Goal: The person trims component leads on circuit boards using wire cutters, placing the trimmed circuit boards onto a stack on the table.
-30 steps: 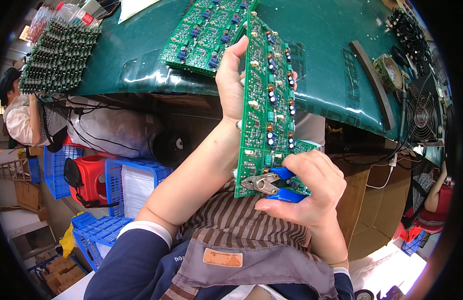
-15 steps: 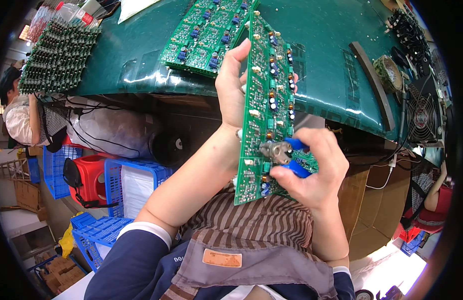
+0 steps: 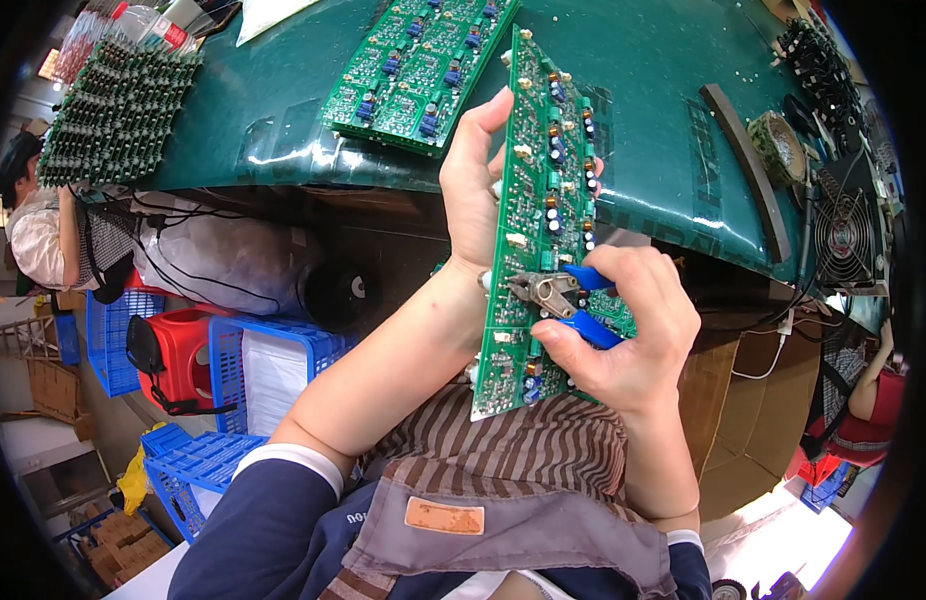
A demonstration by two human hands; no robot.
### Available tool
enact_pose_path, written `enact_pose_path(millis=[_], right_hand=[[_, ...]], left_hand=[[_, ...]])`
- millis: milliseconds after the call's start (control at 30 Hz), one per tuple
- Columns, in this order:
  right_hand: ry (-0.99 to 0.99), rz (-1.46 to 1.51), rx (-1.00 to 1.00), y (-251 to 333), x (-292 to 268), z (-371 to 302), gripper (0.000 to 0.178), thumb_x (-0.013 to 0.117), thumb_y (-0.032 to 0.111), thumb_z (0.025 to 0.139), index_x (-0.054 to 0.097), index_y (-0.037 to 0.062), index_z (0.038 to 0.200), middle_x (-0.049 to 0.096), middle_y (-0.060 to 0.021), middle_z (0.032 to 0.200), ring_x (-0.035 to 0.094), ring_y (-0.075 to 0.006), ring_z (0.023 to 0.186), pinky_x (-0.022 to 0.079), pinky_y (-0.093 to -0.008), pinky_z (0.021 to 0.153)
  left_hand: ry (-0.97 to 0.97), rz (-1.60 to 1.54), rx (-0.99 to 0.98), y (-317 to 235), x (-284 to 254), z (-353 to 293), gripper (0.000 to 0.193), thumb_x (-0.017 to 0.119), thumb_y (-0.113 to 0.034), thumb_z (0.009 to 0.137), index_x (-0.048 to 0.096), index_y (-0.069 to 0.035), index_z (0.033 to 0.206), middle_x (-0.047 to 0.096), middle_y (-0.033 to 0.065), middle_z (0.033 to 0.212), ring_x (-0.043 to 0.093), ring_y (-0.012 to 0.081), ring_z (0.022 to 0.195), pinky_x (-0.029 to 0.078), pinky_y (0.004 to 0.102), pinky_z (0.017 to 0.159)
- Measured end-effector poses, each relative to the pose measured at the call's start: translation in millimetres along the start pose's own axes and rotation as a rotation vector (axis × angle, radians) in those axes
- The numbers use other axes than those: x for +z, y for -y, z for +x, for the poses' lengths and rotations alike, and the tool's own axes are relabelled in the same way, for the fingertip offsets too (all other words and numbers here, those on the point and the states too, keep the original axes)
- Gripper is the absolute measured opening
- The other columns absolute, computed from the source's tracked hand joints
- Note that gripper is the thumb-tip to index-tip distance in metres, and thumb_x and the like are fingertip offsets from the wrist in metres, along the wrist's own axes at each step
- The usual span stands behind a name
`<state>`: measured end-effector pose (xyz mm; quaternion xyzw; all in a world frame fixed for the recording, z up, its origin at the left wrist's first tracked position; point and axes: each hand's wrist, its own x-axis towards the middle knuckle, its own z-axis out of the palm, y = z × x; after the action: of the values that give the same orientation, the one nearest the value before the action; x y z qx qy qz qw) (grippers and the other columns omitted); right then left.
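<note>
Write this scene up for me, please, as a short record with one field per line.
Left hand: grips the circuit board near its upper half
Right hand: holds blue-handled pliers, handles apart
Board pose: steeply tilted, in front of the green table
Pliers' position: nose at the board's face; actual contact unclear
On the table: a stack of green boards, beyond the left hand
Lower left: a blue crate holding white material
Far right: a fan with a round grille
</note>
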<state>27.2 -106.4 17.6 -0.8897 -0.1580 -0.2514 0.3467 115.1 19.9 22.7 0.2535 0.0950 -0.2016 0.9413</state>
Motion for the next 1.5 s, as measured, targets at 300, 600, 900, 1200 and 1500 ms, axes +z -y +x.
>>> enact_pose_path(millis=[300,600,900,1200,1500], right_hand=[[0.001,0.012,-0.044,2,-1,3,0.057,0.091,0.043,0.060,0.067,0.0045,0.094,0.064,-0.0082,0.085,0.061,-0.0264,0.073,0.049,-0.0368,0.069],[0.038,0.065,0.045,2,-1,-4,0.056,0.093,0.043,0.056,0.069,0.0047,0.090,0.066,-0.0076,0.078,0.063,-0.0246,0.069,0.051,-0.0344,0.063],[0.022,0.048,-0.024,3,-1,0,0.056,0.092,0.042,0.056,0.069,0.0045,0.091,0.067,-0.0073,0.079,0.063,-0.0237,0.068,0.051,-0.0331,0.063],[-0.029,-0.035,0.115,-7,-2,5,0.052,0.091,0.036,0.060,0.067,0.0051,0.095,0.065,-0.0093,0.084,0.062,-0.0280,0.075,0.050,-0.0379,0.068],[-0.051,0.050,0.151,-7,6,10,0.051,0.091,0.037,0.060,0.067,0.0049,0.092,0.063,-0.0082,0.077,0.062,-0.0256,0.066,0.050,-0.0355,0.061]], left_hand=[[-0.003,-0.009,-0.007,1,2,-1,0.052,0.052,-0.055,0.091,0.068,-0.006,0.095,0.069,0.0106,0.079,0.067,0.0173,0.067,0.056,0.0291,0.059],[-0.003,-0.033,-0.038,1,0,1,0.052,0.052,-0.055,0.091,0.068,-0.006,0.095,0.069,0.0112,0.077,0.067,0.0178,0.066,0.056,0.0293,0.058],[-0.020,-0.025,-0.026,1,1,0,0.052,0.052,-0.054,0.091,0.069,-0.006,0.095,0.070,0.0110,0.078,0.067,0.0182,0.066,0.056,0.0290,0.059],[0.002,-0.013,-0.068,6,-1,-12,0.055,0.049,-0.055,0.093,0.068,-0.003,0.097,0.070,0.0110,0.082,0.067,0.0179,0.071,0.055,0.0312,0.065],[-0.014,-0.004,-0.083,11,-5,-20,0.055,0.050,-0.055,0.093,0.067,-0.004,0.104,0.070,0.0108,0.086,0.067,0.0190,0.073,0.056,0.0335,0.067]])
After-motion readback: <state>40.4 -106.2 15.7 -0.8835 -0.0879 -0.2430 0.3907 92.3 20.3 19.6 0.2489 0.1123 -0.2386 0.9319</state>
